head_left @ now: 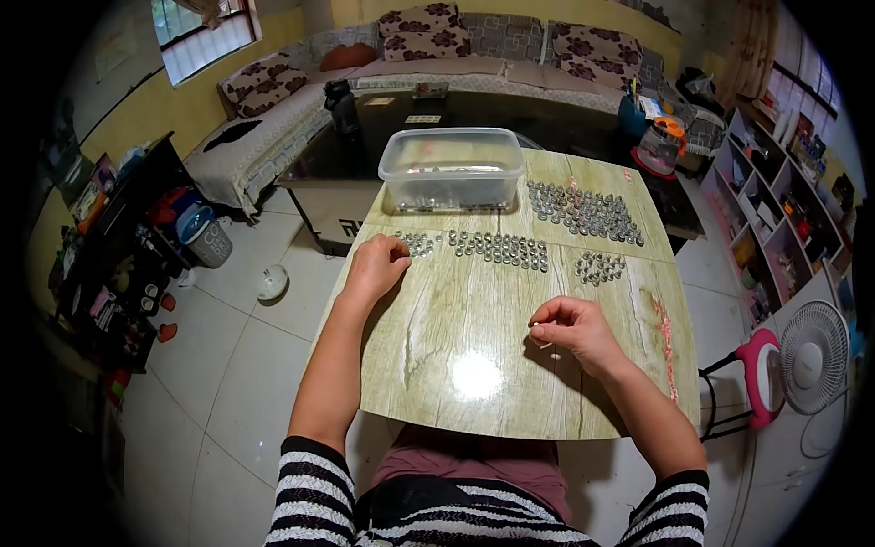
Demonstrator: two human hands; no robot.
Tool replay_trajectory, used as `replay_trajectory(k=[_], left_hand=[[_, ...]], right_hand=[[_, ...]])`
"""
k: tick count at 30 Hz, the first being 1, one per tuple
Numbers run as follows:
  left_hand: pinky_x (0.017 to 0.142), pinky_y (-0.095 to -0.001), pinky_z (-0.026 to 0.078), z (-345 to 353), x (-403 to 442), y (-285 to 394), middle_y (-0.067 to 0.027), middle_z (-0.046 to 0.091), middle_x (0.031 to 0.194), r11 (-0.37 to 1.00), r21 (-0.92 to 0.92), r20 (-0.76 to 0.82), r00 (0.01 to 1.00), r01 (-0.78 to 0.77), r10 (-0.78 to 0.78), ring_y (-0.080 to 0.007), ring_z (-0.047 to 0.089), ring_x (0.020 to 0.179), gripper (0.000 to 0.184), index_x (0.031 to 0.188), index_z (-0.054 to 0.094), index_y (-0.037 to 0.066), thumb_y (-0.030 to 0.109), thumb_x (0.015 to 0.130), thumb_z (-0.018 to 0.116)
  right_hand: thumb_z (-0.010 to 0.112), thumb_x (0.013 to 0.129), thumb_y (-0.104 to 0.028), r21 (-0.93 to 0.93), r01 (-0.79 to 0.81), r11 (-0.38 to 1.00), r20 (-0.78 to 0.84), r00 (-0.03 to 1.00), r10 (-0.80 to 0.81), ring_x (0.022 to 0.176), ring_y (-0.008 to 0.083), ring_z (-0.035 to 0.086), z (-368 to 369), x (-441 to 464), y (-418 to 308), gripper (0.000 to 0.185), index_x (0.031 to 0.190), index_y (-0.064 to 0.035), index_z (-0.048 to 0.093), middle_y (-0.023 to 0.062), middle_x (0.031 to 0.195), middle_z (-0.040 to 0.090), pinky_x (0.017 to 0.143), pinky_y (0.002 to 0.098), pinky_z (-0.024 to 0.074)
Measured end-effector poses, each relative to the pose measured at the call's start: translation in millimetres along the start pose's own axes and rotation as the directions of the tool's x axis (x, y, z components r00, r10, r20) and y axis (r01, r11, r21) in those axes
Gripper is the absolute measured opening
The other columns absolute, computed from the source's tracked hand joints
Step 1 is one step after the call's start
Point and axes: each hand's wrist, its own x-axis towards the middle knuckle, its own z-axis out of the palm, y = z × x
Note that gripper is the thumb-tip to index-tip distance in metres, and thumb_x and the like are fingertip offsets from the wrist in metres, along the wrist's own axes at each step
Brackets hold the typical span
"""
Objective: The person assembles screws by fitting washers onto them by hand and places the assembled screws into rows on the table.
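My left hand (376, 271) is at the table's left side, its fingers pinched together at the edge of a small cluster of metal pieces (417, 244). Whatever those fingertips hold is hidden. Over the right half of the table, my right hand (583, 335) is closed in a pinch. A tiny pale bit shows at its fingertips, too small to name. Between and beyond the hands, small silvery pieces stand in groups: a block of rows (499, 250), a larger block (585, 213) at the back right, and a smaller group (600, 268) in front of that.
A clear plastic tub (451, 187) with some small pieces inside stands at the back of the wood-patterned table (437, 365). Behind is a dark glossy table (492, 114) with a black bottle (342, 108) and a jug (661, 146). A fan (814, 356) and pink stool (758, 378) are at right.
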Motion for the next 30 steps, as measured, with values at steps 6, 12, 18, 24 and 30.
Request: replay_trajectory(k=[6,12,18,24,30], left_hand=[[0.065,-0.0339,0.045,0.6,-1.5,6.0,-0.0143,0.057,0.073,0.997,0.055,-0.006,0.999,-0.05,0.05,-0.0272,0.056,0.069,0.01,0.07,0.059,0.001,0.006,0.063,0.059],[0.061,-0.0336,0.046,1.3,-4.5,9.9,-0.0139,0.059,0.07,0.998,0.005,-0.024,0.998,-0.064,0.064,-0.0271,0.057,0.064,0.009,0.07,0.059,0.001,0.006,0.063,0.058],[0.062,-0.0334,0.046,-2.6,-5.7,13.5,-0.0148,0.059,0.07,0.996,0.082,0.027,0.999,-0.046,0.044,-0.0276,0.057,0.065,0.008,0.07,0.059,0.0,0.005,0.064,0.057],[0.057,-0.0253,0.046,1.1,-10.8,29.1,-0.0081,0.059,0.067,0.97,-0.241,0.102,0.994,-0.021,0.047,-0.0146,0.057,0.06,0.011,0.076,0.06,-0.001,0.005,0.067,0.06],[0.058,-0.0208,0.047,28.1,-34.6,75.6,-0.0043,0.059,0.073,0.638,-0.736,0.398,0.906,0.225,0.141,-0.0087,0.056,0.063,0.013,0.084,0.058,-0.001,0.003,0.072,0.06]], right_hand=[[0.061,0.07,-0.001,0.035,-0.057,0.998,-0.001,0.998,0.057,0.066,0.0108,0.057,-2.2,1.8,7.0,0.012,0.08,0.0012,0.055,0.006,0.072,0.058,0.061,0.0216,0.0467],[0.059,0.072,-0.001,0.151,-0.081,0.985,0.074,0.995,0.07,0.063,0.01,0.055,-2.4,1.9,11.2,0.013,0.084,0.0013,0.053,0.006,0.073,0.056,0.058,0.0218,0.0467],[0.057,0.073,0.0,0.138,-0.04,0.99,0.039,0.999,0.035,0.057,0.0103,0.053,-2.0,3.9,13.2,0.011,0.083,-0.0004,0.051,0.0054,0.067,0.054,0.054,0.0233,0.0466],[0.057,0.074,0.0,0.175,-0.022,0.984,0.038,0.999,0.015,0.057,0.0102,0.053,-2.5,6.1,18.0,0.011,0.083,-0.0006,0.052,0.0049,0.067,0.054,0.055,0.023,0.0466],[0.056,0.074,0.0,0.187,0.045,0.981,-0.052,0.998,-0.036,0.058,0.0092,0.052,6.7,6.5,16.0,0.009,0.081,-0.0006,0.051,0.0043,0.067,0.053,0.054,0.022,0.0457]])
